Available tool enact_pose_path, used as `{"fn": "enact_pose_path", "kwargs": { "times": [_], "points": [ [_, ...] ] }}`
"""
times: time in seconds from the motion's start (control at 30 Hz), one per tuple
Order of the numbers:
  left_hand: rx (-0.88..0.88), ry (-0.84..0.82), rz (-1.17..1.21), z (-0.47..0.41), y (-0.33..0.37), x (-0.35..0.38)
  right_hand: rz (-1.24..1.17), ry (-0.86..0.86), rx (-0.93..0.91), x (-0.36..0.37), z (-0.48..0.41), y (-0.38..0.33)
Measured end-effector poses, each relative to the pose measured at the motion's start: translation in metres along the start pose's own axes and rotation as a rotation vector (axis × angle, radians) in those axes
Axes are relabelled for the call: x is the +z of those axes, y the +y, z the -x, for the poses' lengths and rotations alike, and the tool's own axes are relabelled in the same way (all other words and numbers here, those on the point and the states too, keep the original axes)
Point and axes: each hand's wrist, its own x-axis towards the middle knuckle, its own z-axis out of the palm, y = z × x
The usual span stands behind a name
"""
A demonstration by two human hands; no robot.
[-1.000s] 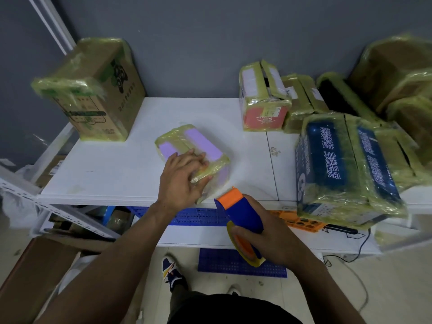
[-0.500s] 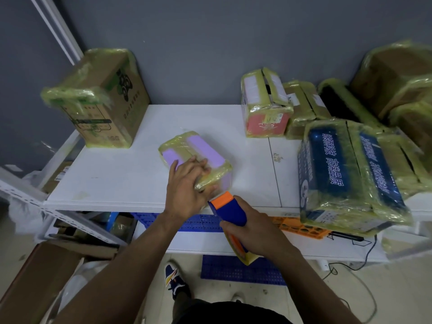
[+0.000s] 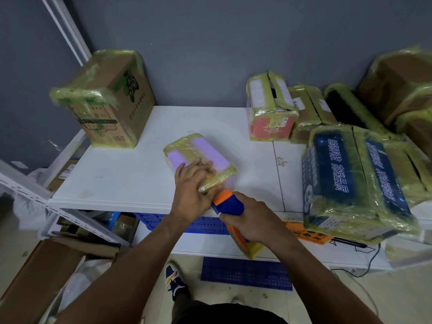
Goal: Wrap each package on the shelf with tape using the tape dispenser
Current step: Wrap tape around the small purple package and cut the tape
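Purple-faced and banded in yellowish tape, the small package [image 3: 205, 153] lies flat on the white shelf [image 3: 131, 174], close to the front edge and about mid-width.

Left hand [image 3: 190, 188]: palm down on the near end of the package, fingers almost straight across the top face, thumb at the near corner. It presses on the package and does not clasp it.

Right hand [image 3: 252, 220]: fingers and thumb curled firmly round the blue body of the tape dispenser [image 3: 228, 203]. The orange head of the dispenser sits at the near right corner of the package, just beside the left thumb; actual contact with the package cannot be confirmed. The tape roll [image 3: 247, 246] hangs below the right hand, forward of the shelf edge.

Other taped items on the shelf: a cardboard box [image 3: 109, 99] at the back left, a red-fronted package [image 3: 271, 113] against the wall, and a large blue box [image 3: 350, 183] at the right, overhanging the front edge.
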Motion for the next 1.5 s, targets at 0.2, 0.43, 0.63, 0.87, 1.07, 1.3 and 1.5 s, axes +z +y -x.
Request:
{"fn": "enact_pose_path", "kwargs": {
  "times": [0.2, 0.43, 0.63, 0.87, 1.07, 1.3, 1.5],
  "points": [
    [-0.026, -0.013, 0.001, 0.000, 0.001, 0.000, 0.137, 0.042, -0.010, 0.005, 0.002, -0.002],
    [-0.065, -0.022, 0.003, 0.002, 0.003, -0.002, 0.216, 0.064, -0.041, 0.006, 0.011, -0.005],
    [-0.075, -0.072, 0.072, 0.001, -0.002, -0.004, -0.081, 0.000, -0.016, -0.002, 0.005, 0.004],
    [-0.087, -0.070, 0.118, 0.000, 0.001, -0.006, -0.236, -0.040, 0.027, -0.011, 0.004, -0.005],
    [-0.120, -0.065, 0.141, 0.000, 0.002, -0.005, -0.373, -0.086, 0.070, -0.018, 0.006, -0.007],
    [-0.124, -0.059, 0.164, 0.001, 0.002, -0.006, 0.010, 0.048, 0.040, 0.000, 0.006, -0.007],
    [-0.135, -0.119, 0.071, -0.004, 0.006, -0.010, 0.259, 0.103, 0.029, 0.006, 0.010, -0.019]
  ]
}}
